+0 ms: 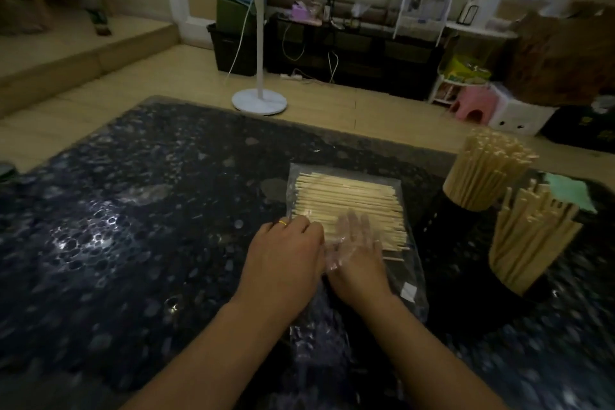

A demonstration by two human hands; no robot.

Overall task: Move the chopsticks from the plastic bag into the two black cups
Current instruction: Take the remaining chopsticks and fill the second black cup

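Head view shows us a dark, pebble-patterned tabletop (116,210) filling the near scene. At its right stand the two black cups: the far cup (436,220) and the near cup (499,286), each already crowded with upright chopsticks. Left of the cups lies the clear plastic bag (409,276), flat on the tabletop, its open end toward us, with a layer of pale wooden chopsticks (346,203) lying side by side inside, running left to right.

Our left hand (286,260) rests on the bag's near-left part, fingers curled over the film; whether it pinches the plastic we cannot tell. Our right hand (356,256) is inside the bag, fingers spread flat on the sticks, holding nothing.

We judge the sticks light, stiff and smooth, apt to roll and scatter, and the film slippery. We would gather a small bundle round its middle while the left hand pins the bag.
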